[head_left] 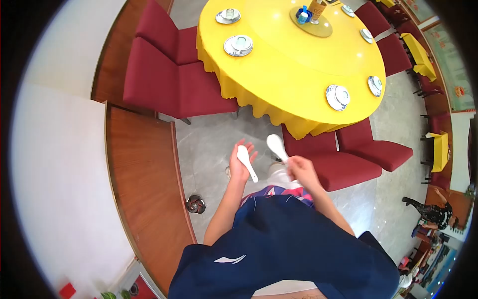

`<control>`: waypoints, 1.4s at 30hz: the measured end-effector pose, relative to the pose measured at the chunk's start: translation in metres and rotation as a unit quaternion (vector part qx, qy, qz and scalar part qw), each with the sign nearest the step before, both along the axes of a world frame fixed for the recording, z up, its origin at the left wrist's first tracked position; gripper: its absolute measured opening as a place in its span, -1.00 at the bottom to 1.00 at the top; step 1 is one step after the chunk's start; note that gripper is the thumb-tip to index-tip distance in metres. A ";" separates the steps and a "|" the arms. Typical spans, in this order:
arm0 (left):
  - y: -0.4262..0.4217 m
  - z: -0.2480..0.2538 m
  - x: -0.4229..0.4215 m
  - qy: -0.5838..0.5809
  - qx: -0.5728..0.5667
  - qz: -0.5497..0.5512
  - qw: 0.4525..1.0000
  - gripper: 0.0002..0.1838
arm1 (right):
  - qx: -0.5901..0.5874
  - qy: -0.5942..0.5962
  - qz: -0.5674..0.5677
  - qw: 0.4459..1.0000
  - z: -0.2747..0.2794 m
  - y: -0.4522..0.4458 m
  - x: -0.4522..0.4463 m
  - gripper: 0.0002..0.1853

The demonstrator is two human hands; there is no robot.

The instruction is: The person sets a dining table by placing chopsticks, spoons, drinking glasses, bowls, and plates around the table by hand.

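A white soup spoon [246, 162] lies across the upturned palm of my left hand [239, 167], its bowl toward the fingers and its handle pointing back at me. The fingers are partly spread around it. My right hand [302, 171] is closed on the handle end of a second white soup spoon [276, 146], whose bowl points up and to the left. Both spoons are held apart, above the grey floor in front of my body.
Ahead stands a round table with a yellow cloth [289, 70], set with several stacked plates and bowls [238, 45]. Red chairs [338, 164] surround it. A wooden panel [144, 174] runs along my left; a dark round object [195, 204] is on the floor. Another person [435, 214] is far right.
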State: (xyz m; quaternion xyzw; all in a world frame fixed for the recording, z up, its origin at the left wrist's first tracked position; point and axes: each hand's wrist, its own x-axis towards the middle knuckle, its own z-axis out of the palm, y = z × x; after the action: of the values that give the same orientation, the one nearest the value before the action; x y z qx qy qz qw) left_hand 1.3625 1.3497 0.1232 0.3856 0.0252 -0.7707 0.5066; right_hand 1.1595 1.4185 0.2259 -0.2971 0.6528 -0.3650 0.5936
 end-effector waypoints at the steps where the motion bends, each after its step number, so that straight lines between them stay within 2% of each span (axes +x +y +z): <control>1: -0.009 0.004 0.005 0.005 -0.001 -0.005 1.000 -0.61 | 0.012 -0.054 0.005 0.998 0.001 0.001 0.032 -0.76; 3: -0.027 0.012 0.017 0.013 -0.106 -0.034 0.994 -0.60 | 0.052 -0.067 0.101 0.991 0.010 -0.018 0.064 -0.74; 4: -0.034 0.033 0.020 0.015 -0.080 -0.025 0.996 -0.59 | 0.037 -0.020 0.155 0.987 0.006 -0.028 0.073 -0.72; 7: -0.055 0.039 0.041 -0.005 -0.063 -0.052 0.997 -0.62 | 0.005 0.051 0.200 0.978 0.004 -0.058 0.107 -0.71; 8: -0.064 0.040 0.048 -0.015 -0.043 -0.038 0.998 -0.69 | 0.002 0.046 0.203 0.978 0.000 -0.068 0.119 -0.68; 9: -0.074 0.034 0.059 -0.019 -0.047 -0.040 0.998 -0.69 | -0.003 0.043 0.201 0.979 -0.002 -0.081 0.131 -0.68; 11: -0.095 0.013 0.081 0.052 -0.100 -0.080 0.990 -0.74 | -0.002 0.085 0.294 0.952 -0.009 -0.107 0.154 -0.63; 12: -0.105 0.018 0.086 0.006 -0.089 -0.079 0.993 -0.77 | -0.051 0.151 0.336 0.928 -0.016 -0.124 0.160 -0.56; 13: -0.118 0.012 0.096 -0.001 -0.088 -0.083 0.993 -0.77 | -0.052 0.143 0.332 0.931 -0.021 -0.147 0.162 -0.56; 15: -0.145 0.002 0.121 0.089 -0.047 -0.069 0.992 -0.79 | -0.053 0.165 0.245 0.954 -0.033 -0.204 0.158 -0.53; 17: -0.174 0.000 0.142 0.084 -0.029 -0.051 0.995 -0.83 | -0.084 0.174 0.146 0.970 -0.082 -0.273 0.139 -0.51; 19: -0.207 0.008 0.159 -0.016 0.038 -0.026 0.999 -0.84 | -0.013 0.166 0.050 0.985 -0.119 -0.345 0.120 -0.49; 21: -0.235 0.008 0.177 -0.043 0.062 -0.036 0.996 -0.85 | 0.064 0.117 -0.022 0.991 -0.168 -0.408 0.097 -0.45; 23: -0.269 0.016 0.187 -0.149 0.087 -0.073 0.982 -0.84 | 0.098 0.073 -0.045 0.991 -0.181 -0.462 0.078 -0.44; 25: -0.305 0.023 0.189 -0.183 0.088 -0.095 0.974 -0.82 | 0.136 0.027 -0.073 0.988 -0.191 -0.508 0.073 -0.40; 28: -0.351 0.021 0.179 -0.159 0.086 -0.113 0.977 -0.80 | 0.115 0.040 -0.077 0.990 -0.201 -0.527 0.063 -0.40; 31: -0.404 0.016 0.159 -0.125 0.084 -0.170 0.974 -0.80 | 0.098 0.064 -0.085 0.989 -0.196 -0.543 0.065 -0.57; 33: -0.437 0.015 0.142 -0.123 0.059 -0.222 0.966 -0.80 | 0.080 0.089 -0.108 0.987 -0.191 -0.542 0.070 -0.60; 35: -0.474 0.012 0.127 -0.123 0.038 -0.271 0.954 -0.80 | 0.043 0.171 -0.095 0.980 -0.190 -0.537 0.070 -0.61; 37: -0.511 0.009 0.111 -0.097 0.023 -0.316 0.943 -0.80 | 0.022 0.208 -0.131 0.969 -0.178 -0.527 0.074 -0.61; 38: -0.527 0.007 0.101 -0.125 0.028 -0.335 0.933 -0.81 | -0.004 0.241 -0.155 0.958 -0.171 -0.519 0.079 -0.61; 39: -0.544 0.000 0.092 -0.124 0.010 -0.367 0.922 -0.80 | 0.007 0.244 -0.174 0.954 -0.162 -0.514 0.086 -0.61; 42: -0.589 -0.026 0.054 -0.168 -0.040 -0.479 0.860 -0.75 | -0.083 0.148 -0.265 0.949 -0.136 -0.504 0.120 -0.63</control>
State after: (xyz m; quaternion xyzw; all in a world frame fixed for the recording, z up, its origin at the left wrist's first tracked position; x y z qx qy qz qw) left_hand 1.4167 0.7605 0.0972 0.4534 -0.2794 -0.8420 0.0864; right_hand 1.2800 0.9148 0.0900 -0.2121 0.7560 -0.5138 0.3455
